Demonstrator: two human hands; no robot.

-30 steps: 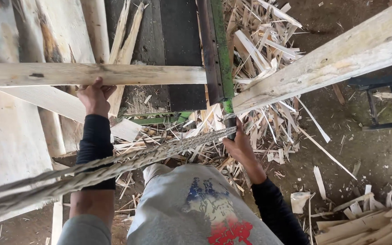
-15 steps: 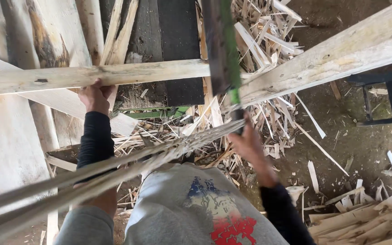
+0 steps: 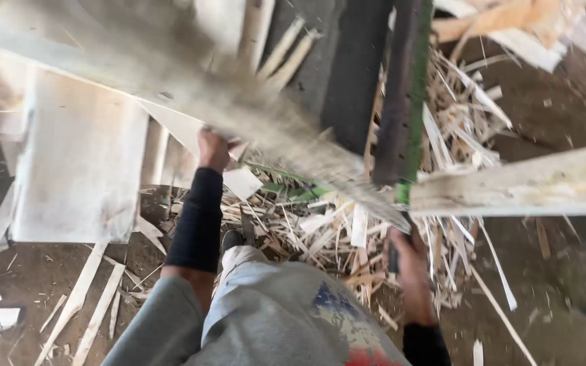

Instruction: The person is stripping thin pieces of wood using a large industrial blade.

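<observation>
Here a long wooden board [image 3: 191, 88], blurred, is gripped from below by the left hand [image 3: 213, 150] and near its lower end by the right hand [image 3: 412, 261]. Wood scraps [image 3: 320, 230] are piled between the hands. Mid-lift, seemingly; steady grip needed.

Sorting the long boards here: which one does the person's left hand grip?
The blurred pale plank slanting from upper left down to centre; the left hand grips its underside. The other long board, at right, lies nearly level beyond the right hand.
</observation>
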